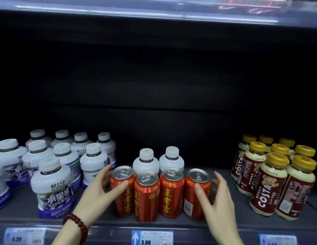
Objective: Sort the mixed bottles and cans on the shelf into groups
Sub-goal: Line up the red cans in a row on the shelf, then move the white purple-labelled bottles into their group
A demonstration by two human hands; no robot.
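Note:
Four red cans stand in a row at the front middle of the shelf (225, 225). My left hand (101, 190) cups the leftmost red can (125, 197), thumb on its front and fingers spread by its left side. Around the rightmost red can (191, 200) curves my right hand (218, 198), thumb on the can and fingers apart behind it, slightly blurred. Neither can is lifted. Two white-capped white bottles (145, 161) stand just behind the cans. Several matching white bottles with purple labels (53, 184) are grouped at the left. Several brown coffee bottles with gold caps (271, 184) are grouped at the right.
The back of the shelf behind the cans is dark and bare, with open gaps between the three groups. Price tags (154, 237) line the front rail. Another shelf (154, 11) hangs overhead. A red bead bracelet (76, 225) is on my left wrist.

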